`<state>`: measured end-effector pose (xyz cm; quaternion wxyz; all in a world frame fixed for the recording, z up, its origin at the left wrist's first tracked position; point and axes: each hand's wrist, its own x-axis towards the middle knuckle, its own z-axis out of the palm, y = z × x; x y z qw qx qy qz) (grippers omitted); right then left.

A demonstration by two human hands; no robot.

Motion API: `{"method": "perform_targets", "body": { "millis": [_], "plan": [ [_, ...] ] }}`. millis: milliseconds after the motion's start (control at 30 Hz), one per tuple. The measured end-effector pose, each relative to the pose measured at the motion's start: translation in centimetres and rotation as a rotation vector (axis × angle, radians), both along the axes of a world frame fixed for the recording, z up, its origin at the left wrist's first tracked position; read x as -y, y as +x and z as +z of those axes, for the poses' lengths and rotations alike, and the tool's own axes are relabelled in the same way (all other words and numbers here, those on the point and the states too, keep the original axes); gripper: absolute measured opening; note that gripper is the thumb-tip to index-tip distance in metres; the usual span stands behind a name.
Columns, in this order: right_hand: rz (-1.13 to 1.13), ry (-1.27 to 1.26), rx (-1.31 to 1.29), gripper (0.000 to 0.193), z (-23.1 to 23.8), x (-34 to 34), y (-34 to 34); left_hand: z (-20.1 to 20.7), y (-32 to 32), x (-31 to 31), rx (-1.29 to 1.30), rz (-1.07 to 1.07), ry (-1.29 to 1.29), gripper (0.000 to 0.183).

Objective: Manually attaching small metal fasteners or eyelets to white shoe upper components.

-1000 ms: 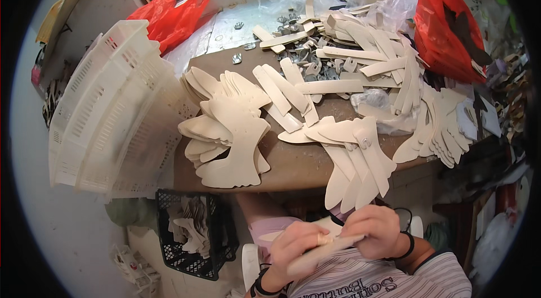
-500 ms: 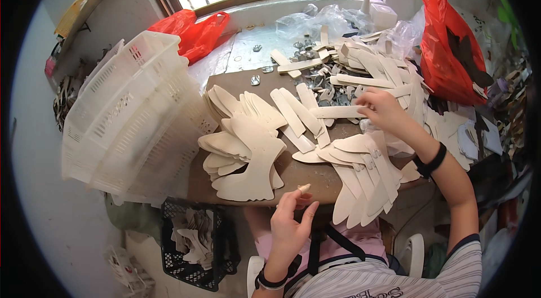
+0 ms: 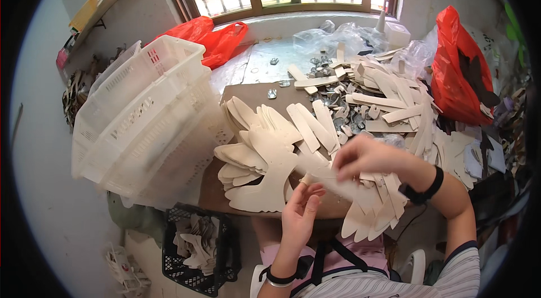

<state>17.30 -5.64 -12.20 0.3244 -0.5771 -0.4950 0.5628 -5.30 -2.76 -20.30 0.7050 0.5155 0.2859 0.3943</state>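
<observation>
My right hand (image 3: 369, 157), smeared by motion, is closed on a cream strap (image 3: 322, 171) that shows as a pale blur between my hands. My left hand (image 3: 298, 216) is below it, near the table's front edge, fingers apart and holding nothing; a pale cover sits on a fingertip. Just left of it lies a fanned pile of cream shoe-upper pieces (image 3: 253, 194). Another fanned stack of similar pieces (image 3: 366, 216) sits under and in front of my right hand, overhanging the table edge. Several loose cream straps (image 3: 318, 123) lie beyond my hands.
Small grey metal buckles (image 3: 355, 123) are heaped with more straps (image 3: 389, 81) at the back right. White plastic baskets (image 3: 146, 123) stand at the left. Red plastic bags (image 3: 459, 72) flank the table. A black crate (image 3: 169, 264) of cut pieces is on the floor.
My right hand has come down and left from the strap pile toward my left hand, bringing a strap. The whole view has shifted slightly; my left hand stays near the table's front edge.
</observation>
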Motion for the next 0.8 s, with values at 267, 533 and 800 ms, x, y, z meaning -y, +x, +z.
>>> {"method": "perform_targets", "body": {
  "millis": [267,533,800],
  "plan": [
    [-0.048,0.43,1.184,0.027,-5.4,-3.1,5.3,1.2,-2.0,0.2,0.016,-0.049,-0.135,0.026],
    [0.308,0.632,1.486,0.015,-7.5,-4.4,8.0,1.1,-4.2,1.4,-0.003,-0.136,-0.105,0.03],
    [-0.369,0.684,1.008,0.015,-5.3,-2.4,6.7,0.9,-4.8,2.1,0.069,-0.036,-0.119,0.021]
  ]
}}
